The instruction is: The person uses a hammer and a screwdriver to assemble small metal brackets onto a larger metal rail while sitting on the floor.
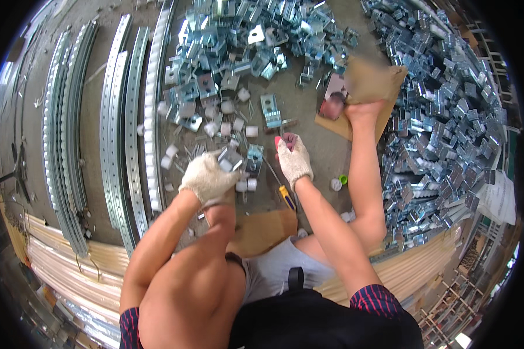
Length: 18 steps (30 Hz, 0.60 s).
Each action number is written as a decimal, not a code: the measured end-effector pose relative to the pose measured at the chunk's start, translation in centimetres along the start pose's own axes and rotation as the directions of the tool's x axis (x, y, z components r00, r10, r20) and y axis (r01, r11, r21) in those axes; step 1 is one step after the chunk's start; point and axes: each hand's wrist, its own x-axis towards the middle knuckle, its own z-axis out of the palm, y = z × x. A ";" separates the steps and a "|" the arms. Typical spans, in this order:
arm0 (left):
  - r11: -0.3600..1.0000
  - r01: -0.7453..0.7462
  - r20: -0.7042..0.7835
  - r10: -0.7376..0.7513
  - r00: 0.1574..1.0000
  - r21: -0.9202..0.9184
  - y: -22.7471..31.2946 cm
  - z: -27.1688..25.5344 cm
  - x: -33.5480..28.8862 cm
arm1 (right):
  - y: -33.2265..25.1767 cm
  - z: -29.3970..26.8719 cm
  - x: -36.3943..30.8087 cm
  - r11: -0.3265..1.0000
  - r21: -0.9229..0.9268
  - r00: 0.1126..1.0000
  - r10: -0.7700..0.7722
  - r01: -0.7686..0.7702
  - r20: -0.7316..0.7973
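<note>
In a white knit glove, my left hand [208,177] is closed around a small bent metal bracket [231,159] above the floor. My right hand [294,157], in a similar glove with reddish fingertips, has its fingers curled together. A thin dark piece shows at those fingertips, too small to name. Between the hands lies another zinc-coloured bracket [254,160], with white plastic rollers [246,185] beside it. A screwdriver [286,196] with a yellow and black handle lies below my right hand. Just beyond that hand is one more bracket [270,110].
Loose rollers and thin metal pins [199,141] are scattered left of centre. Bracket heaps lie ahead [233,41] and at right [442,128]. Long metal rails [113,134] line the left. Cardboard [384,87] lies under my right foot; a green cap [343,179] is nearby.
</note>
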 end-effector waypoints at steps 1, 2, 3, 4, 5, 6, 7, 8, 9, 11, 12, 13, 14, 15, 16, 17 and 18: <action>1.000 -0.012 -0.024 0.012 1.000 0.008 -1.3 0.5 0.2 | -1.5 1.3 1.4 1.000 0.009 0.999 -0.015 0.015 -0.051; 1.000 0.007 -0.017 -0.006 1.000 0.015 -1.5 0.5 -0.2 | -2.8 2.4 1.9 1.000 0.013 0.995 -0.017 0.018 -0.098; 1.000 0.018 -0.013 -0.018 1.000 0.024 -1.5 0.3 -0.3 | -4.1 3.1 2.5 1.000 0.017 0.989 -0.018 0.021 -0.146; 0.999 0.035 -0.003 -0.035 0.999 0.035 -1.7 0.4 -0.8 | -4.6 4.1 2.7 0.992 -0.054 0.970 -0.121 0.112 -0.209; 0.998 0.047 -0.006 -0.047 0.999 0.036 -1.7 0.3 -1.1 | -4.9 4.2 3.1 1.000 0.000 0.993 -0.018 0.019 -0.119; 0.998 0.054 -0.010 -0.054 0.999 0.037 -1.7 0.2 -1.2 | -5.3 3.8 3.6 0.996 0.044 0.996 0.082 -0.080 -0.024; 0.997 0.076 0.016 -0.077 0.997 0.025 -1.1 -0.6 -1.2 | -6.1 3.4 4.0 0.981 0.073 0.981 0.176 -0.181 0.080; 0.996 0.089 0.053 -0.090 0.995 0.013 -0.7 -0.8 -1.1 | -5.4 3.0 4.8 0.973 0.163 0.981 0.145 -0.165 0.130; 0.997 0.074 0.031 -0.074 0.997 0.006 -1.0 -0.5 -0.9 | -4.6 2.3 5.6 0.942 0.259 0.969 0.172 -0.215 0.178; 0.999 0.053 -0.016 -0.053 0.998 -0.012 -1.3 0.2 -0.8 | -5.7 1.8 4.5 0.956 0.231 0.976 0.148 -0.183 0.161; 0.997 0.072 0.012 -0.072 0.997 0.004 -1.4 0.2 -0.7 | -4.7 2.5 4.5 0.987 0.156 0.991 0.025 -0.045 0.129; 1.000 0.027 -0.003 -0.027 1.000 -0.005 -1.5 1.0 -0.3 | -3.8 2.2 4.9 0.993 0.066 0.991 -0.105 0.099 0.086; 1.000 0.004 -0.030 -0.004 1.000 -0.012 -2.7 1.5 -0.3 | -5.9 1.8 3.4 0.993 -0.016 0.990 -0.113 0.115 0.088; 1.000 -0.019 -0.057 0.018 0.998 -0.018 -3.7 2.1 -0.3 | -6.0 1.8 2.1 0.942 -0.144 0.951 -0.309 0.304 -0.007; 0.999 -0.032 -0.027 0.031 0.999 -0.024 -3.4 2.2 -0.1 | -6.8 0.5 1.0 0.973 0.047 0.972 -0.230 0.228 0.053; 1.000 -0.017 -0.017 0.017 1.000 -0.023 -3.1 2.3 -0.2 | -7.5 -0.1 -0.2 0.963 0.241 0.978 -0.159 0.123 0.138; 1.000 -0.001 -0.007 0.001 1.000 -0.022 -2.5 2.5 -0.2 | -7.5 -1.1 -1.0 0.943 0.321 0.964 -0.165 0.092 0.207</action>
